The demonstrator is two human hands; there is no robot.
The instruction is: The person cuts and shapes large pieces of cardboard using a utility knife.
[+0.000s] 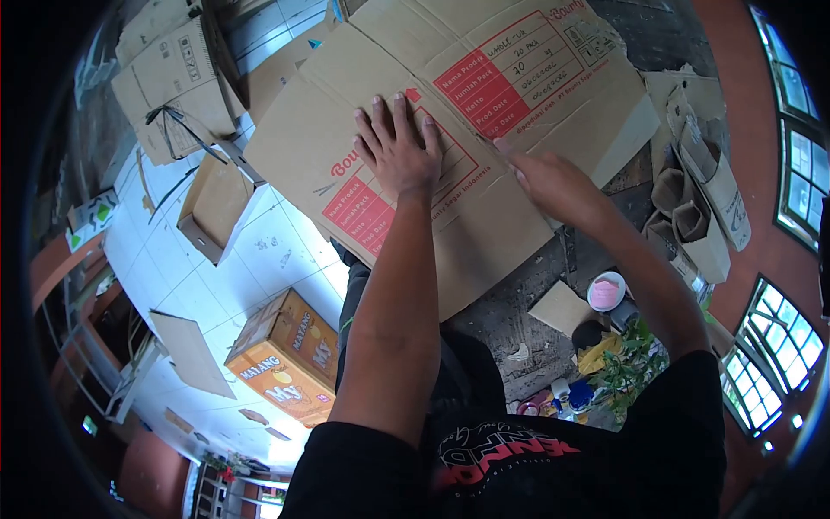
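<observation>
A large flattened cardboard box (510, 195) with red printed panels and handwritten entries lies in front of me. My left hand (399, 154) rests flat on its left panel, fingers spread and pointing away from me. Close to the fold between the two printed panels, my right hand (543, 180) is closed, with its fingertips at the board. Something thin seems to stick out from those fingers towards the fold, but it is too small to name.
Folded cardboard pieces (692, 186) lean at the right. Nearer me are a white cup with pink contents (606, 291), a small cardboard piece (562, 308) and a leafy plant (629, 368). An orange carton (290, 355) stands on the tiled floor, with an open shallow box (216, 208) beyond.
</observation>
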